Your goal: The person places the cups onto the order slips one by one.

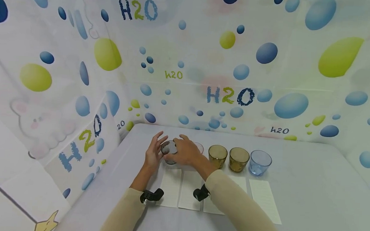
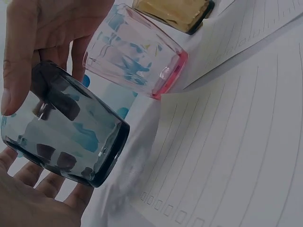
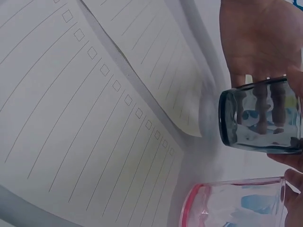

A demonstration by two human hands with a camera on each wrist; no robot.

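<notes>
A dark grey drinking glass [image 2: 78,135] stands at the left end of a row of glasses, between my two hands. My right hand [image 1: 187,152] reaches across from the right and grips it near the rim, thumb on the near side and fingers over the far side. With fingers extended, my left hand [image 1: 153,154] is held along the glass's left side, the fingers partly behind it in the left wrist view. Just to the right stands a clear pink glass [image 2: 135,54] with a pink base, mostly hidden behind my right hand in the head view.
Further right along the row stand an amber glass [image 1: 218,155], a second amber glass [image 1: 239,159] and a light blue glass [image 1: 259,162]. Several lined paper sheets [image 1: 265,198] lie side by side in front of them on a white-covered table [image 1: 312,190]. A patterned curtain [image 1: 199,61] hangs behind.
</notes>
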